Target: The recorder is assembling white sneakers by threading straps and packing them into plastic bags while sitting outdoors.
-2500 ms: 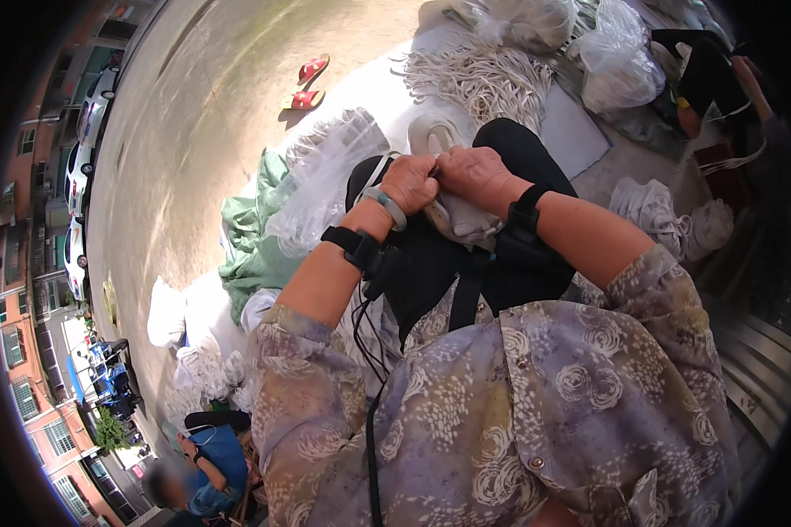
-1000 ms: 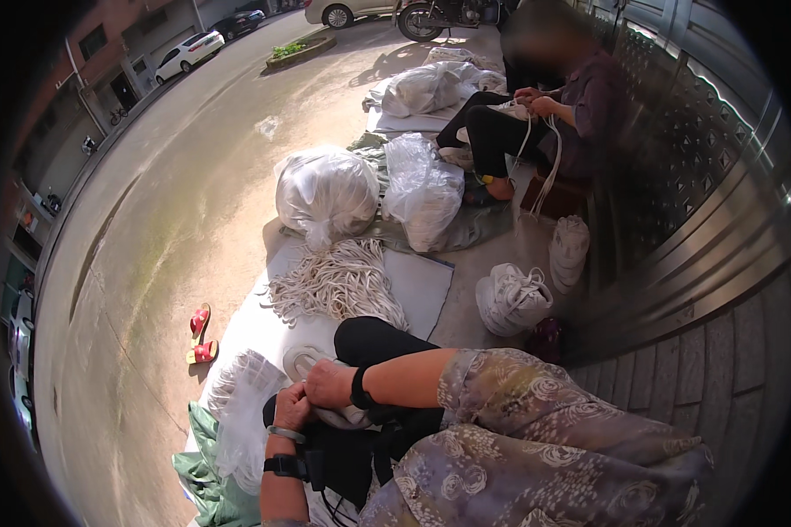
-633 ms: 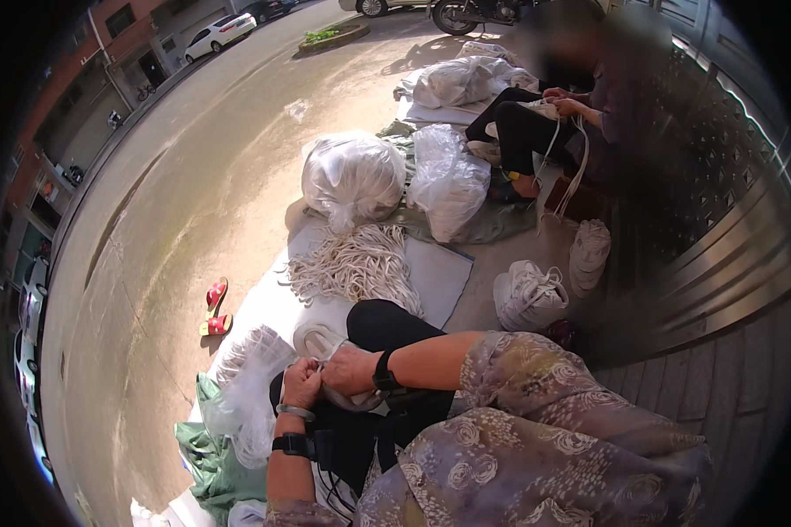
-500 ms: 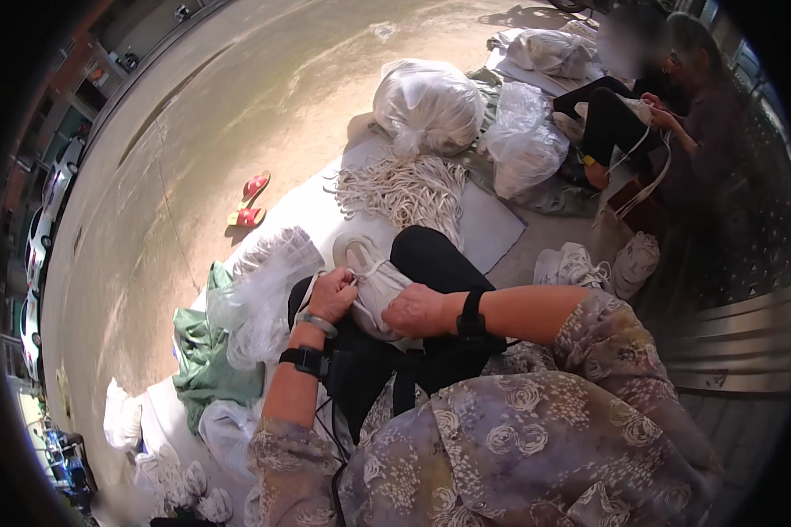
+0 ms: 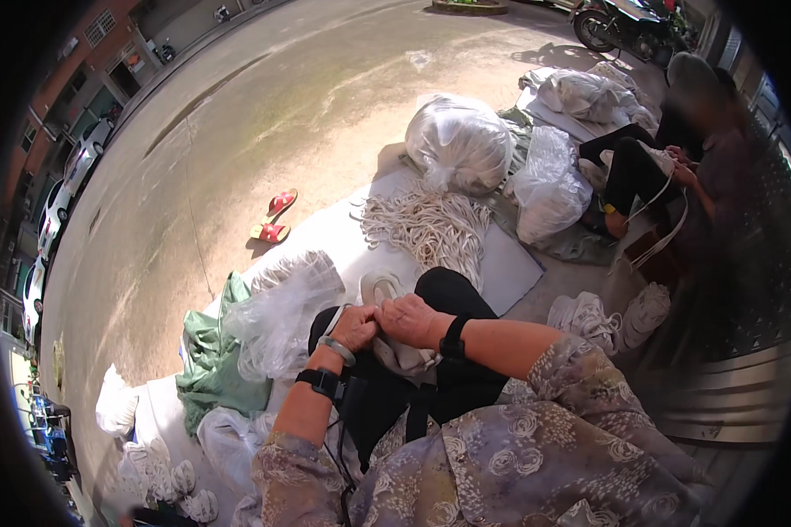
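A pale cream lace-up shoe (image 5: 381,286) lies across my lap between my dark-trousered knees. Both hands meet over its middle and hide most of the lacing. My left hand (image 5: 354,328) is closed, and a white shoelace (image 5: 333,320) runs out along its outer side. My right hand (image 5: 410,321) is pinched shut against the left fingertips; whatever its fingers grip is hidden. Beyond my knees lies a big heap of white laces (image 5: 431,227).
Clear plastic bags (image 5: 459,142) and a green sack (image 5: 224,369) surround me. White shoes (image 5: 584,318) stand at right; more shoes (image 5: 154,472) lie at lower left. Red slippers (image 5: 276,220) sit on the ground. At far right a co-worker (image 5: 716,167) holds a shoe with dangling laces.
My right hand has moved from the shoe's near side up to my left hand, and the two now touch. The whole view has shifted, with the scene lower and further right.
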Demonstrator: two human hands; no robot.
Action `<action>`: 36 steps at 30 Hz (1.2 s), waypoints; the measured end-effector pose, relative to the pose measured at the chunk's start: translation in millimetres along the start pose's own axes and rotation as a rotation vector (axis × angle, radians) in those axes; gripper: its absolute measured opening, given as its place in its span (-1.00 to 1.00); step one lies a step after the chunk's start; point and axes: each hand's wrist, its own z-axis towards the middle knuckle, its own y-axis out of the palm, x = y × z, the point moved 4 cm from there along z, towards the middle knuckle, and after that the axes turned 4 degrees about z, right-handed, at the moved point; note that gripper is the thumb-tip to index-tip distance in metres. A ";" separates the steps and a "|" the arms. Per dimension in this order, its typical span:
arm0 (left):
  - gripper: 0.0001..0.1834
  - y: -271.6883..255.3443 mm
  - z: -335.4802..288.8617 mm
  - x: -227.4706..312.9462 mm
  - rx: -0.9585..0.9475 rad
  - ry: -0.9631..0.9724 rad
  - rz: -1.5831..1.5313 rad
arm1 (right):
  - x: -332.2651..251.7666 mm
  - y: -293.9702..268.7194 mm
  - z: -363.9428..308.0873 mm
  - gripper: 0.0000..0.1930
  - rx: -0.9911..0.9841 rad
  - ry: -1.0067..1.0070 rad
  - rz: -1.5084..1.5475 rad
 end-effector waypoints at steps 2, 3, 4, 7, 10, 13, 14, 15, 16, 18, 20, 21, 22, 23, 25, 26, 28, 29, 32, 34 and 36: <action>-0.85 -2.6 -4.4 -4.6 0.000 -0.009 0.000 | -5.6 4.7 2.6 -0.91 0.138 -0.054 -0.024; -0.85 -2.2 -3.9 -12.0 -0.017 -0.031 -0.006 | -7.6 3.3 3.5 -0.92 0.203 -0.086 -0.023; -0.84 -1.6 -2.6 -19.7 -0.022 -0.027 -0.034 | -11.2 1.0 4.4 -0.92 0.189 -0.097 -0.089; -0.81 -1.6 5.3 -10.5 -0.041 0.044 -0.045 | -6.6 3.5 6.5 -0.91 0.041 -0.063 -0.073; -0.81 -3.0 5.6 -3.9 0.017 0.137 -0.092 | -7.0 1.6 9.3 -0.90 -0.013 -0.026 -0.072; -0.80 -5.2 5.8 -10.7 0.006 0.010 -0.091 | -6.4 -1.5 10.1 -0.89 -0.001 -0.019 -0.005; -0.79 -5.1 6.7 -10.8 0.026 0.030 -0.084 | -6.7 -3.3 9.7 -0.89 0.005 0.007 0.021; -0.79 -2.9 7.8 -14.3 0.032 -0.016 -0.112 | -6.1 -2.9 8.7 -0.88 0.019 0.058 0.059; -0.80 -4.0 5.9 -15.7 0.044 0.009 -0.107 | -8.6 -2.4 8.1 -0.88 0.031 0.047 0.067; -0.81 -2.6 4.4 -14.7 0.043 0.054 -0.096 | -11.3 -4.9 4.9 -0.87 0.040 0.049 0.084; -0.82 -3.3 3.4 -15.0 0.065 0.038 -0.117 | -12.9 -5.8 6.5 -0.87 0.026 0.103 0.101; -0.82 -1.6 5.1 -12.7 0.054 0.050 -0.110 | -11.8 -6.3 5.2 -0.87 0.036 0.117 0.095; -0.82 -0.5 7.6 -11.6 0.062 0.033 -0.112 | -10.0 -6.4 3.5 -0.87 0.038 0.125 0.101; -0.82 -2.2 4.6 -14.4 0.078 0.009 -0.115 | -12.7 -9.0 4.1 -0.87 0.038 0.124 0.114; -0.78 -3.3 7.7 -27.8 0.107 -0.006 -0.219 | -18.3 -13.5 -1.2 -0.86 0.052 0.146 0.123; -0.77 -2.5 7.6 -20.8 0.129 -0.037 -0.152 | -16.5 -16.9 -8.1 -0.85 0.002 0.184 0.174; -0.76 -5.6 5.0 -22.1 0.150 -0.070 -0.081 | -16.5 -29.8 -18.0 -0.83 -0.046 0.221 0.231; -0.73 -9.5 2.2 -24.4 0.224 -0.017 0.011 | -14.5 -38.7 -27.3 -0.81 -0.182 0.191 0.259; -0.67 -7.4 2.4 -10.6 0.318 0.047 0.161 | 20.5 -28.4 -66.2 -0.75 -0.353 0.054 0.406; -0.59 -3.0 -2.5 7.9 0.320 0.041 0.337 | 38.0 -31.2 -84.0 -0.75 -0.374 -0.027 0.437; -0.58 3.6 -8.0 0.5 0.405 0.127 0.475 | 39.3 -51.3 -87.6 -0.74 -0.263 0.029 0.695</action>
